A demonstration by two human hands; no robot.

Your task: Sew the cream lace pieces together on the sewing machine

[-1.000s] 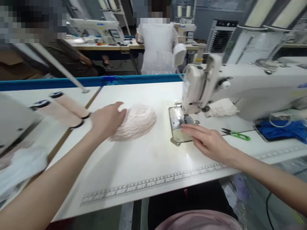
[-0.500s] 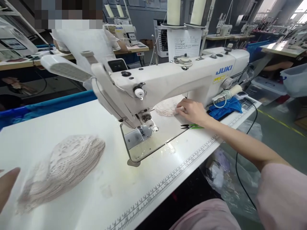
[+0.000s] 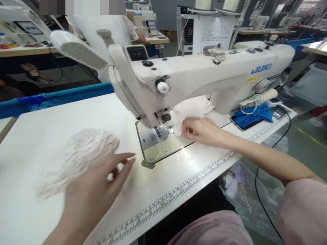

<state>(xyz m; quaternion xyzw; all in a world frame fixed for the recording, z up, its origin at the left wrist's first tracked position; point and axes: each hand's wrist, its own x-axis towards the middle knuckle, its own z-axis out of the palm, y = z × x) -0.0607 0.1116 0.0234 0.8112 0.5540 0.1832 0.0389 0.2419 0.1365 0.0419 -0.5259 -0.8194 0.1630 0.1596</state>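
My right hand [image 3: 201,131], its fingers closed, grips the edge of a white lace piece [image 3: 190,107] under the machine's arm, just right of the needle area. The lace droops from the fingers toward the machine bed. Nothing is in my left hand [image 3: 99,180], which hovers over the table with thumb and fingers a little apart. Beyond it lies a stack of off-white lace pieces [image 3: 89,146], partly covered by the hand. The white sewing machine [image 3: 194,75] stands across the table, its needle plate [image 3: 155,134] between my two hands.
A printed ruler strip [image 3: 163,204] runs along the table's front edge. Blue cloth [image 3: 252,115] and a thread cone [image 3: 270,95] lie at the machine's right end. Plastic bags [image 3: 240,183] sit below the table. A person in white stands behind the machine.
My right hand has come left and nearer, drawing lace toward the needle. My left hand has moved in from the left edge. The green-handled thread snips no longer show.
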